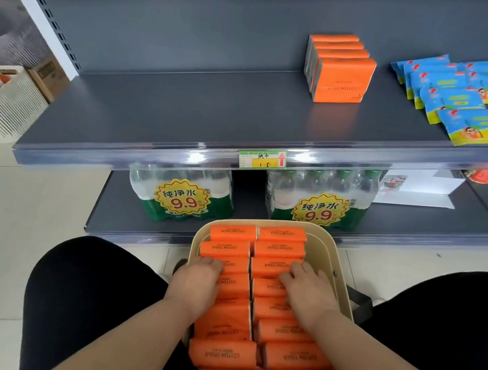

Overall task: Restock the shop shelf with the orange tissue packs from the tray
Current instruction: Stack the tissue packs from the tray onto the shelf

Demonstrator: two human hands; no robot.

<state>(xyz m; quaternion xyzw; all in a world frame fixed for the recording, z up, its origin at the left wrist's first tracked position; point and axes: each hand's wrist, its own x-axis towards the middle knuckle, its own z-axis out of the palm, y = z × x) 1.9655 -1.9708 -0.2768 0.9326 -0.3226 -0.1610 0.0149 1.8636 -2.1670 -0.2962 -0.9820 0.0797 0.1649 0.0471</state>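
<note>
A beige tray [327, 243] rests on my lap, filled with two columns of orange tissue packs [225, 354]. My left hand [196, 281] lies on the left column, fingers curled over the far edge of one pack [233, 265]. My right hand [307, 291] lies on the right column, fingers bent over a pack [269, 265]; their tips dip between packs. Several orange packs [340, 71] stand in a row on the grey shelf [168, 111], right of its middle.
Blue and yellow sachets [468, 97] fill the shelf's right end. Shrink-wrapped water bottles [178, 194] stand on the lower shelf behind the tray. A white slatted basket [6, 107] and a cardboard box sit on the floor at left.
</note>
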